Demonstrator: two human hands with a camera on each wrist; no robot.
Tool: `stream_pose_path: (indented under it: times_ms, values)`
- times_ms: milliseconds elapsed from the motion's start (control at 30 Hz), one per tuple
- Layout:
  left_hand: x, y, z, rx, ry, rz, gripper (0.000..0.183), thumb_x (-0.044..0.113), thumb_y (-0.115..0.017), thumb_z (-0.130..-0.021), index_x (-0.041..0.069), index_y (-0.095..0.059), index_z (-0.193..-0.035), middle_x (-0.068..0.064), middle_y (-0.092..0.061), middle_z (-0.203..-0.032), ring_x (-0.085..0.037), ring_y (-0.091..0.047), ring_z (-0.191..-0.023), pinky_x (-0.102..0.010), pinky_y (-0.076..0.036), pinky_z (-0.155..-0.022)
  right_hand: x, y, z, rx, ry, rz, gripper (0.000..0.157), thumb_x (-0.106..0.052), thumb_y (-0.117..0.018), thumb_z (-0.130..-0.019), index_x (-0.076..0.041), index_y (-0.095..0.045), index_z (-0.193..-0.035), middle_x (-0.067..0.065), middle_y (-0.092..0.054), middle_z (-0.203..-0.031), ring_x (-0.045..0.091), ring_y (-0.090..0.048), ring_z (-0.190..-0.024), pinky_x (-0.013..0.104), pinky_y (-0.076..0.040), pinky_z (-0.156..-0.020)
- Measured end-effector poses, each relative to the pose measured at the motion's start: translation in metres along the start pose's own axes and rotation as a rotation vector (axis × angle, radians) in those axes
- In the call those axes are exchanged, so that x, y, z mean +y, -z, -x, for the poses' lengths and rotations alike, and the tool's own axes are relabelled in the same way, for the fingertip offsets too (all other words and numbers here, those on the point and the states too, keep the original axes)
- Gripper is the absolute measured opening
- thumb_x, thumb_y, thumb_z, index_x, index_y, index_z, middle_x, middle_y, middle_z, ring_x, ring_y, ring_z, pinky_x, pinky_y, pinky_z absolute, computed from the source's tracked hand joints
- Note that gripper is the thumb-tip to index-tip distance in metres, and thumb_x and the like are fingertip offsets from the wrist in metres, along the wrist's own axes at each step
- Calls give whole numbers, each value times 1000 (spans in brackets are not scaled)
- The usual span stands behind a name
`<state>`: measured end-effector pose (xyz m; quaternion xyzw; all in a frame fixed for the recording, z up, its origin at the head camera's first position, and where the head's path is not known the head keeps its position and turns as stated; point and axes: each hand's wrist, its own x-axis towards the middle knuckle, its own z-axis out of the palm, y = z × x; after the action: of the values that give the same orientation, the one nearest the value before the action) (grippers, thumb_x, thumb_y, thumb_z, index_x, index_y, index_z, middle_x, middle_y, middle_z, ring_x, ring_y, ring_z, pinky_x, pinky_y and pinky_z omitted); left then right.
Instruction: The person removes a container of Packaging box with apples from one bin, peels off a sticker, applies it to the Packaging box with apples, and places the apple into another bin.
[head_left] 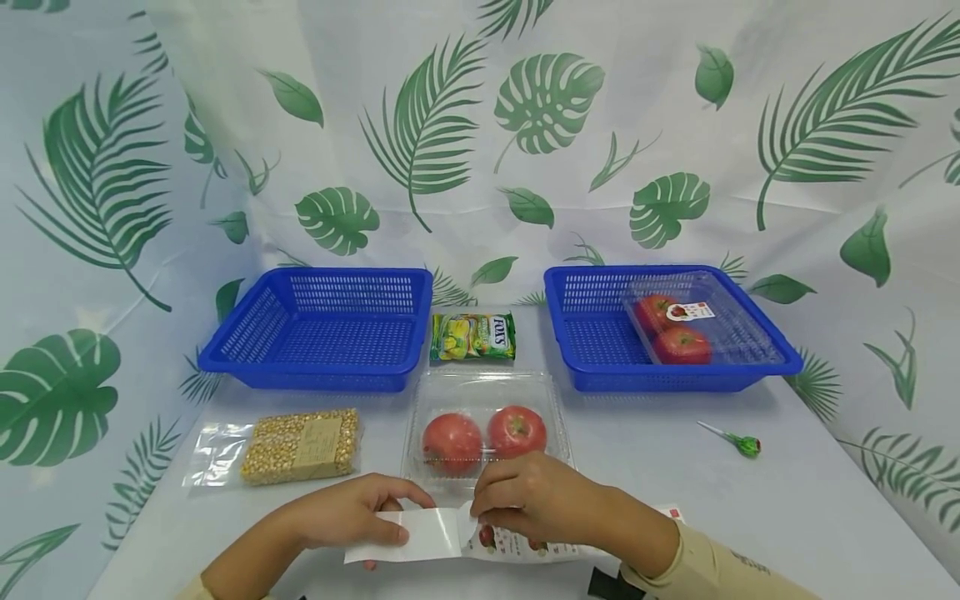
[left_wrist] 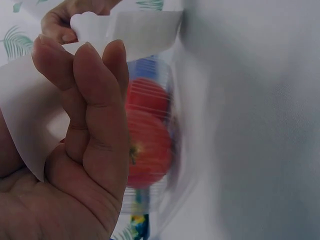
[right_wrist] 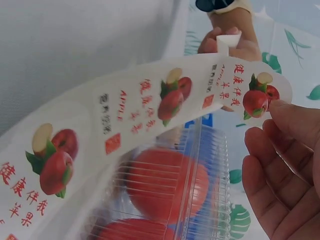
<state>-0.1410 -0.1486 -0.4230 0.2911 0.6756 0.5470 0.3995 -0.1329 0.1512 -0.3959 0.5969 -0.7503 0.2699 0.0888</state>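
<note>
Grip: label strip (head_left: 429,535) held by left hand (head_left: 360,515), one label (right_wrist: 256,97) pinched by right hand (head_left: 534,498) | strip axis: nine-to-three | apple box (head_left: 486,392): set on tabletop (head_left: 637,458) at twelve o'clock from hands, right hand nearer

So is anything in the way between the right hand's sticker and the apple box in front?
Nothing visible. The right hand pinches the sticker by the near edge of the clear box, with no other thing between.
</note>
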Motion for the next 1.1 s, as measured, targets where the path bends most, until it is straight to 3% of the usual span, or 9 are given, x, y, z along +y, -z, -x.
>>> stream_pose_path:
  times_ms: [167, 433, 633, 867, 1100]
  values:
    - [-7, 5, -1, -24, -2, -15, 35, 4, -63, -92, 7, -60, -126, -7, -68, -86, -10, -58, -55, -22, -52, -49, 0, -1, 0, 14, 2, -8, 18, -7, -77, -83, -14, -73, -100, -7, -67, -98, -2, -60, -91, 10, -47, -83]
    - [-17, 11, 0, 44, 16, -153, 36, 5, -69, -88, 10, -64, -123, 0, -65, -83, -9, -59, -68, -20, -48, -57, -1, -1, 0, 43, -1, -43, 17, -4, -77, -83, -13, -73, -97, -6, -67, -95, -1, -60, -89, 10, -48, -81]
    - [-17, 13, 1, 89, 20, -243, 37, 10, -73, -86, 15, -67, -122, 1, -65, -88, -11, -57, -78, -23, -48, -67, 0, 1, 0, 41, 5, -23, 17, -4, -77, -82, -12, -73, -96, -6, -67, -94, 0, -60, -88, 10, -48, -81]
    - [-20, 15, 3, 62, 43, -344, 38, 13, -74, -86, 20, -68, -123, 7, -63, -123, -20, -59, -111, -29, -47, -90, 1, 6, -1, 22, -11, -26, 16, -7, -77, -84, -14, -72, -97, -7, -66, -96, -1, -59, -91, 10, -47, -83]
    - [-26, 17, 1, 71, 42, -446, 40, 15, -74, -85, 18, -65, -123, 8, -64, -94, -7, -57, -84, -26, -49, -72, 4, 13, -2, 19, 16, 13, 16, -7, -77, -84, -13, -73, -98, -5, -66, -100, 2, -61, -94, 13, -48, -86]
